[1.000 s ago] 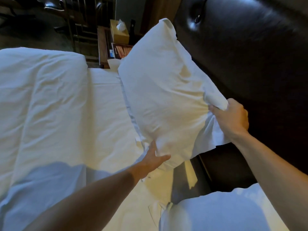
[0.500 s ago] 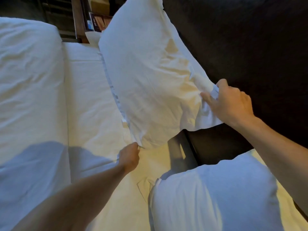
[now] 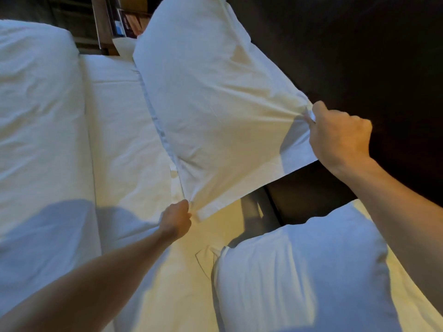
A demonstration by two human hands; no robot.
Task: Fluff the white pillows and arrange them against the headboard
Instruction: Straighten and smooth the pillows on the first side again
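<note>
Seen from the head camera, looking down along a bed: a white pillow (image 3: 211, 99) is held up, leaning toward the dark headboard (image 3: 359, 56), its far end nearest the top of the view.

The right hand (image 3: 340, 137) is clenched around the pillowcase corner on the headboard side, the cloth bunched and pulled into creases where the fingers close on it. The left hand (image 3: 176, 220) pinches the opposite near corner of the same pillowcase, on the side away from the headboard, fingers curled tight on a small gather of fabric. Between the two hands the open hem of the case hangs as a loose flap.

A second white pillow (image 3: 299, 279) lies on the bed below the raised one, its far end beside the headboard's lower edge, under the right forearm.

On the side of the raised pillow away from the headboard is the flat white sheet (image 3: 124, 130), and beyond that a thick white duvet (image 3: 40, 116) folded back in a broad roll. A wooden nightstand (image 3: 105, 25) stands past the far end of the bed, near the headboard's far end; what sits on it is too dim to tell.
</note>
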